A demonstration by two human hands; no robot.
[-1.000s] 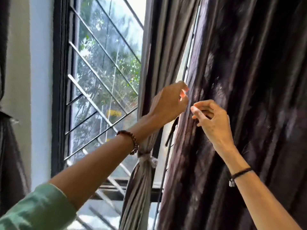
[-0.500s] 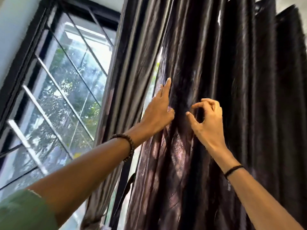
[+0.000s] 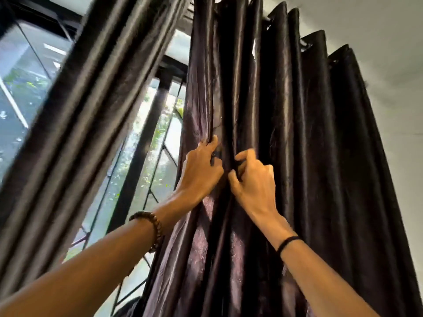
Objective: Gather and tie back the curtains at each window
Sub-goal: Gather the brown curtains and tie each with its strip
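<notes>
A dark, shiny purple-brown curtain [image 3: 297,133] hangs in deep folds from a rod at the top right. My left hand [image 3: 199,172] grips its left edge, thumb up along the fold. Just to the right, my right hand [image 3: 254,181] has its fingers curled round a neighbouring fold. The two hands are close together at about mid-height. A second, greyer curtain [image 3: 75,133] hangs blurred at the left.
Between the two curtains shows a window [image 3: 151,143] with a black frame and metal grille bars, trees outside. A white wall and ceiling [image 3: 389,76] lie to the right of the curtain.
The view has tilted upward toward the curtain rod. My left hand went from flat against the curtain to gripping its edge, and my right hand closed on a fold beside it.
</notes>
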